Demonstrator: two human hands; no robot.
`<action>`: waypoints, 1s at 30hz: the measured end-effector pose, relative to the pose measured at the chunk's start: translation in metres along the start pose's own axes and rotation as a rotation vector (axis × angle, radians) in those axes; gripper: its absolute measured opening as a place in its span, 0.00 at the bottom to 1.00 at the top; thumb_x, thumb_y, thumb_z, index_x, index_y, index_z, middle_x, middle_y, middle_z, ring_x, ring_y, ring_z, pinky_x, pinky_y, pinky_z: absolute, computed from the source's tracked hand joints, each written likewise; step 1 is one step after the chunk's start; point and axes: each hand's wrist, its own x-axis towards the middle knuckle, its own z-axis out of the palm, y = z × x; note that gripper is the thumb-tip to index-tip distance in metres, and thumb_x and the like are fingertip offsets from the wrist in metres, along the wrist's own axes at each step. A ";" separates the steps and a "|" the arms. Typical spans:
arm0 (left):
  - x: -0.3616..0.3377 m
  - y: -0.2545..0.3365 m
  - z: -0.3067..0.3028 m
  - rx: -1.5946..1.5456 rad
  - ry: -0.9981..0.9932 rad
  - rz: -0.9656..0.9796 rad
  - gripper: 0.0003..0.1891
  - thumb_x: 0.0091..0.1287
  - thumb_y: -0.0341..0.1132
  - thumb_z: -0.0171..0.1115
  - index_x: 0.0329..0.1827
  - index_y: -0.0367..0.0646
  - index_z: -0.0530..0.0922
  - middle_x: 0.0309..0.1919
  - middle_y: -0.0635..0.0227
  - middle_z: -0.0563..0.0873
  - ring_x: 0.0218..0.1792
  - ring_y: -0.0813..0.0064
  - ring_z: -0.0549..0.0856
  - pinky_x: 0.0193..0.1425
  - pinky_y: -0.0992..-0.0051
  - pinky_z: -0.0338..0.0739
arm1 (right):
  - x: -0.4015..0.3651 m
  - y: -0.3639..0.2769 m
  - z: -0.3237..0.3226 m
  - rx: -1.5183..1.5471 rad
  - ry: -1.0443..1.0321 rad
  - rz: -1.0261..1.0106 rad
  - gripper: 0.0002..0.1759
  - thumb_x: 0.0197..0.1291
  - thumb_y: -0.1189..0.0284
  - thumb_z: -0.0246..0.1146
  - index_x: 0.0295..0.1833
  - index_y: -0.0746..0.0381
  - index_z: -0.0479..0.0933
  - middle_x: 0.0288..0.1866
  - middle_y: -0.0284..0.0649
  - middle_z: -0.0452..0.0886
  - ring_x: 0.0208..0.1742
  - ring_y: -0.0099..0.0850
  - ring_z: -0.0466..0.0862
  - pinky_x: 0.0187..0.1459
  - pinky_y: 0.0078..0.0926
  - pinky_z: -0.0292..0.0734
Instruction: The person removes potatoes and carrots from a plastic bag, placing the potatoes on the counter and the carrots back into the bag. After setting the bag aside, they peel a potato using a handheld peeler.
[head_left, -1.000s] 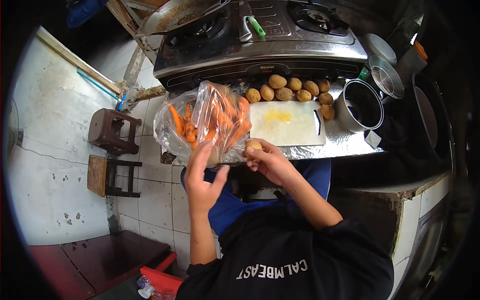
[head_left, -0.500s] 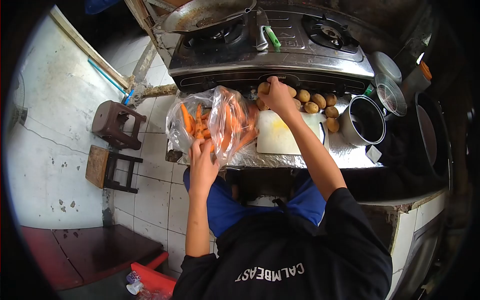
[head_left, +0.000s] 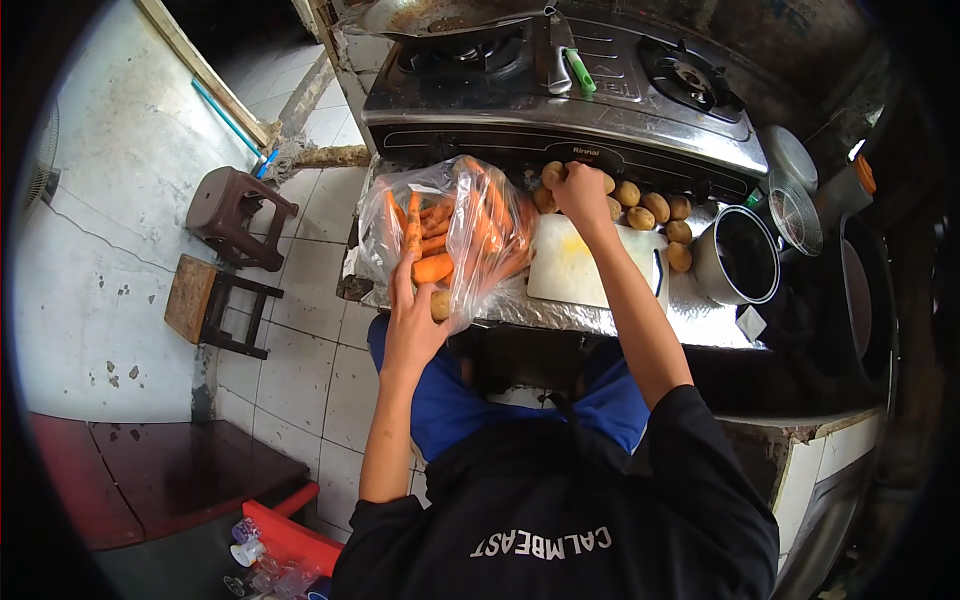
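Observation:
A clear plastic bag [head_left: 468,225] of carrots [head_left: 432,268] lies left of a white cutting board [head_left: 570,272]. My left hand [head_left: 413,322] is at the bag's near edge, its fingers curled around the plastic, with a potato [head_left: 440,305] beside the fingers. Beyond the board, my right hand [head_left: 582,192] reaches among several potatoes [head_left: 640,217] and touches them. Its fingers are bent together at a potato [head_left: 553,175] on the left end of the group; what lies under them is partly hidden.
Behind the potatoes stands a gas stove [head_left: 600,110] with a wok [head_left: 440,14], a knife [head_left: 556,60] and a green-handled peeler [head_left: 580,70]. A pot [head_left: 737,255] and a strainer [head_left: 796,215] are at the right. Stools [head_left: 235,215] stand on the left.
The view has shifted, so the counter appears farther right. A potato now shows beside my left hand at the bag, and the bag's near side lies differently. My right hand stays by the potatoes.

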 end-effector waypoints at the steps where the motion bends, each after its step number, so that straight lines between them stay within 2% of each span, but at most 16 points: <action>1: -0.001 0.003 -0.005 -0.074 0.032 -0.054 0.24 0.45 0.32 0.80 0.43 0.36 0.78 0.73 0.52 0.62 0.71 0.46 0.66 0.71 0.57 0.67 | 0.000 0.001 0.000 -0.008 0.009 0.006 0.17 0.57 0.68 0.63 0.39 0.76 0.79 0.31 0.62 0.83 0.35 0.58 0.84 0.43 0.48 0.80; 2: 0.000 0.002 -0.009 -0.076 0.032 -0.053 0.24 0.45 0.32 0.80 0.43 0.36 0.78 0.73 0.52 0.62 0.71 0.46 0.66 0.71 0.57 0.67 | 0.000 0.001 0.001 -0.017 0.019 0.012 0.17 0.57 0.68 0.63 0.39 0.76 0.79 0.31 0.63 0.82 0.35 0.58 0.84 0.43 0.47 0.80; 4: 0.000 -0.007 -0.016 -0.165 0.195 -0.127 0.26 0.49 0.38 0.81 0.45 0.36 0.76 0.70 0.51 0.65 0.70 0.47 0.68 0.69 0.55 0.69 | -0.001 -0.001 -0.001 0.028 0.025 0.079 0.17 0.57 0.68 0.63 0.39 0.76 0.79 0.31 0.63 0.82 0.35 0.58 0.84 0.43 0.48 0.80; 5: 0.004 -0.013 -0.019 -0.123 0.295 -0.072 0.27 0.49 0.40 0.81 0.46 0.36 0.76 0.69 0.51 0.68 0.68 0.47 0.71 0.67 0.56 0.71 | -0.002 -0.002 -0.002 0.076 0.033 0.148 0.17 0.57 0.68 0.63 0.39 0.76 0.78 0.31 0.64 0.82 0.35 0.58 0.84 0.43 0.49 0.80; 10: 0.018 -0.008 -0.035 -0.113 0.399 -0.101 0.29 0.48 0.43 0.82 0.46 0.36 0.77 0.65 0.53 0.72 0.64 0.50 0.74 0.65 0.56 0.73 | 0.000 -0.017 -0.003 -0.118 0.115 0.119 0.15 0.58 0.69 0.62 0.39 0.75 0.76 0.33 0.62 0.83 0.38 0.59 0.84 0.42 0.48 0.81; 12: 0.018 0.000 -0.038 -0.226 0.378 -0.074 0.27 0.50 0.36 0.81 0.50 0.35 0.77 0.64 0.55 0.72 0.59 0.57 0.79 0.53 0.65 0.81 | -0.007 -0.023 -0.007 -0.166 0.169 0.099 0.15 0.59 0.69 0.61 0.39 0.74 0.76 0.34 0.61 0.84 0.39 0.59 0.84 0.42 0.48 0.81; 14: 0.020 0.010 -0.042 -0.215 0.377 -0.023 0.28 0.50 0.37 0.81 0.49 0.35 0.77 0.63 0.56 0.73 0.58 0.59 0.79 0.53 0.65 0.81 | -0.019 -0.025 -0.014 -0.069 0.130 0.043 0.18 0.60 0.67 0.62 0.46 0.74 0.77 0.40 0.60 0.84 0.41 0.54 0.86 0.42 0.44 0.82; 16: 0.024 0.025 -0.045 -0.213 0.378 0.030 0.28 0.49 0.37 0.82 0.49 0.34 0.78 0.62 0.57 0.73 0.56 0.61 0.80 0.54 0.66 0.81 | -0.041 -0.041 -0.034 0.372 -0.181 0.186 0.25 0.63 0.61 0.64 0.56 0.71 0.76 0.44 0.54 0.84 0.40 0.43 0.87 0.40 0.38 0.83; 18: 0.028 0.045 -0.044 -0.202 0.336 0.110 0.28 0.48 0.38 0.82 0.47 0.35 0.78 0.61 0.57 0.74 0.55 0.63 0.80 0.54 0.67 0.81 | -0.074 -0.068 -0.060 1.023 -0.599 0.338 0.30 0.66 0.57 0.65 0.63 0.70 0.73 0.47 0.47 0.84 0.41 0.32 0.86 0.40 0.28 0.83; 20: 0.033 0.068 -0.029 -0.290 0.280 0.091 0.28 0.47 0.40 0.82 0.46 0.36 0.78 0.61 0.58 0.75 0.59 0.59 0.78 0.58 0.65 0.79 | -0.109 -0.092 -0.077 1.343 -0.736 0.389 0.29 0.70 0.56 0.61 0.63 0.70 0.73 0.49 0.43 0.82 0.40 0.27 0.85 0.42 0.23 0.83; 22: 0.036 0.084 -0.014 -0.160 0.174 0.259 0.29 0.47 0.45 0.81 0.45 0.38 0.78 0.60 0.57 0.73 0.67 0.51 0.72 0.61 0.61 0.77 | -0.126 -0.097 -0.082 1.389 -0.774 0.444 0.28 0.72 0.57 0.59 0.64 0.71 0.73 0.51 0.45 0.81 0.40 0.27 0.85 0.43 0.22 0.83; 24: 0.042 0.091 -0.012 -0.221 0.136 0.264 0.32 0.49 0.46 0.81 0.50 0.37 0.76 0.62 0.56 0.72 0.67 0.51 0.71 0.65 0.59 0.73 | -0.132 -0.079 -0.075 1.350 -0.706 0.452 0.27 0.72 0.59 0.60 0.63 0.70 0.73 0.51 0.45 0.82 0.41 0.28 0.86 0.43 0.23 0.83; 26: 0.043 0.097 -0.012 -0.330 0.064 0.243 0.38 0.51 0.48 0.79 0.60 0.36 0.74 0.67 0.54 0.70 0.69 0.49 0.69 0.71 0.56 0.66 | -0.134 -0.055 -0.085 1.437 -0.663 0.658 0.26 0.71 0.61 0.61 0.64 0.70 0.73 0.49 0.44 0.83 0.42 0.29 0.86 0.42 0.23 0.83; 27: 0.043 0.084 -0.012 -0.362 0.093 0.222 0.40 0.54 0.49 0.78 0.65 0.35 0.70 0.68 0.53 0.69 0.69 0.49 0.69 0.73 0.56 0.63 | -0.128 -0.046 -0.097 1.362 -0.549 0.682 0.25 0.69 0.63 0.63 0.63 0.70 0.73 0.48 0.43 0.83 0.42 0.29 0.86 0.42 0.23 0.83; 28: 0.044 0.073 -0.016 -0.330 0.176 0.156 0.34 0.58 0.44 0.76 0.63 0.35 0.72 0.65 0.53 0.73 0.67 0.51 0.72 0.69 0.60 0.69 | -0.122 -0.029 -0.097 1.237 -0.354 0.635 0.24 0.67 0.63 0.65 0.62 0.69 0.75 0.48 0.43 0.83 0.43 0.30 0.86 0.43 0.23 0.82; 30: 0.049 0.045 -0.021 -0.275 0.329 0.025 0.15 0.64 0.29 0.67 0.52 0.35 0.78 0.55 0.57 0.81 0.53 0.59 0.82 0.51 0.67 0.79 | -0.100 0.016 -0.097 0.649 -0.060 0.413 0.24 0.59 0.65 0.70 0.57 0.66 0.79 0.46 0.43 0.85 0.43 0.30 0.85 0.46 0.25 0.81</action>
